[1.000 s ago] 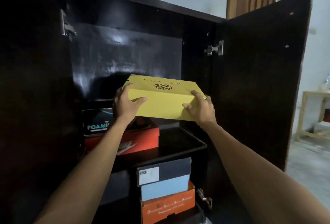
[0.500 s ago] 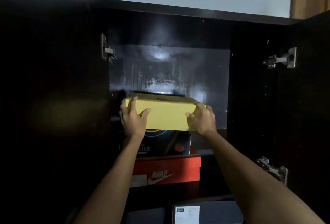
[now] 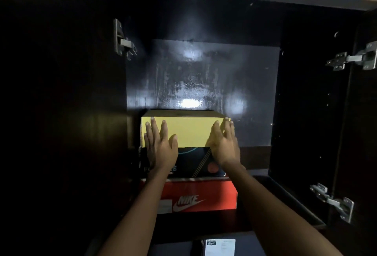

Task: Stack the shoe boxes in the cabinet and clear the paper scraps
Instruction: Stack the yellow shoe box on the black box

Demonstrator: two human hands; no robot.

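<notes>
A yellow shoe box (image 3: 189,131) sits on top of a black printed box (image 3: 195,161), which rests on a red Nike box (image 3: 204,194), all on the upper shelf of the dark cabinet (image 3: 204,72). My left hand (image 3: 160,147) lies flat against the left part of the yellow box's front face, fingers straight and apart. At the box's front right corner, my right hand (image 3: 224,145) presses flat in the same way. Neither hand grips the box. No paper scraps are visible.
Both cabinet doors stand open, with metal hinges on the left (image 3: 122,41) and on the right (image 3: 353,57). Right of the stack there is bare shelf (image 3: 285,200). A dark box with a white label (image 3: 220,247) shows below the shelf edge.
The yellow box has gone from held in the air to resting on the black box. Both hands have released their grip and now lie flat on its front.
</notes>
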